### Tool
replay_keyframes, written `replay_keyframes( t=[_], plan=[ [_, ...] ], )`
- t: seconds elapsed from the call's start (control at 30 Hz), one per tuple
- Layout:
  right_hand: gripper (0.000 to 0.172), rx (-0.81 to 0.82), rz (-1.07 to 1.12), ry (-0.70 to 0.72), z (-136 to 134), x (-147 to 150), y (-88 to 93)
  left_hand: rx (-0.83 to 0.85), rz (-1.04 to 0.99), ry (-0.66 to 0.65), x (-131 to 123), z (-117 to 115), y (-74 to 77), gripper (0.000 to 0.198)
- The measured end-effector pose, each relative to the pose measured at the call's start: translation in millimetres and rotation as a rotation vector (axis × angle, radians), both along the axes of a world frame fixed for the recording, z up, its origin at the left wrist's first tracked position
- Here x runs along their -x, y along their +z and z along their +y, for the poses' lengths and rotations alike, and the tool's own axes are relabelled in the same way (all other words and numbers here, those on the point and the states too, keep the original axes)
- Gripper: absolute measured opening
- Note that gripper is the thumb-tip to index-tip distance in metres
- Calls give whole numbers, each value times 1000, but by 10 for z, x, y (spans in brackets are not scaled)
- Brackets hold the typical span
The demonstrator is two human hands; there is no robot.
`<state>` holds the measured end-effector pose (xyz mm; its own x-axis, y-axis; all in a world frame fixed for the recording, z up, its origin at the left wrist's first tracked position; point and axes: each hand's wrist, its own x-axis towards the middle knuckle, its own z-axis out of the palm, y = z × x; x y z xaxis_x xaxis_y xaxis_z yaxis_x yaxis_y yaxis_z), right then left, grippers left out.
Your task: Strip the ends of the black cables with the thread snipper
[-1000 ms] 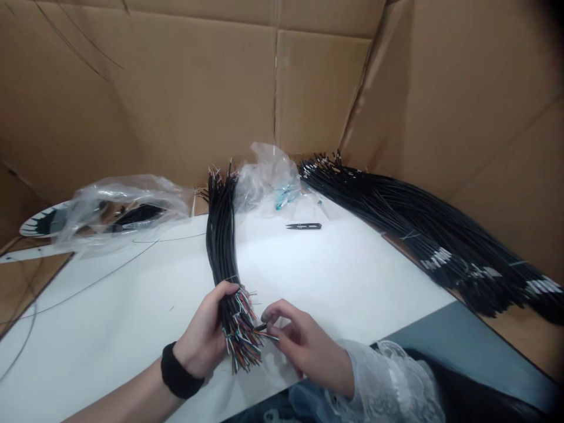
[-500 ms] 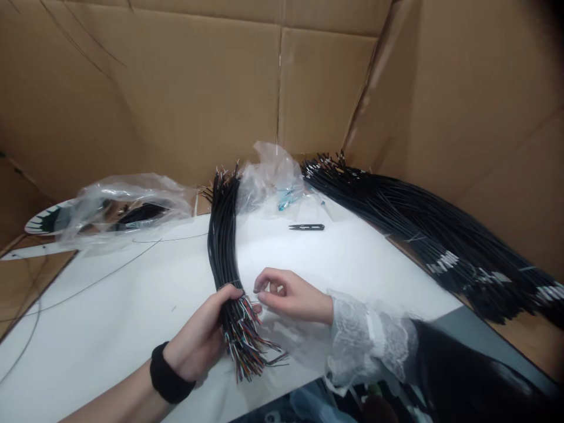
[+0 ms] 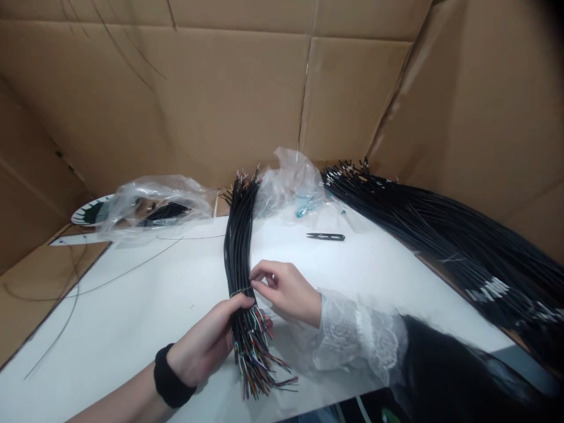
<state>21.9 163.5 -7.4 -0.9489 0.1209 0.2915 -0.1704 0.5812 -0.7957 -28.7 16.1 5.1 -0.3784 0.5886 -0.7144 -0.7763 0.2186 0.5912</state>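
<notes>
The left hand (image 3: 211,338) is wrapped around the bundle of black cables (image 3: 239,247), its thumb across the front just below a thin tie (image 3: 240,291). The bundle lies lengthwise on the white table (image 3: 171,329), its coloured wire ends (image 3: 258,382) toward the person. The right hand (image 3: 288,291) is loosely curled, thumb and forefinger drawn close at the bundle's edge beside the tie (whether they pinch it, one cannot tell). The step in hand looks like handling that tie while the bundle is steadied; the next move seems to call for a firm left grip and a fine fingertip pinch.
</notes>
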Motion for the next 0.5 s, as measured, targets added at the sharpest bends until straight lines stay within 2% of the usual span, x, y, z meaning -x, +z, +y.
replay_keyframes(
  t=[0.07, 0.13, 0.27, 0.33, 0.4, 0.5],
  plan=[
    [10, -45, 33, -70, 30, -14, 24, 13, -12, -24, 15, -45, 4, 21],
    [15, 35, -55, -112, 72, 55, 16, 25, -14, -26, 35, -100, 5, 21],
    [38, 538, -526, 14, 79, 481, -123, -22, 30, -45, 99, -219, -3, 18],
    [55, 724, -632, 47, 26, 756, -210, -58, 78, -72, 145, -278, -10, 21],
    [60, 795, -611, 7, -39, 1004, -274, -40, 150, -64, 192, -339, -19, 21],
    [52, 830, -465, -50, -112, 1292, -316, 27, 242, -43, 235, -440, -38, 18]
  ],
)
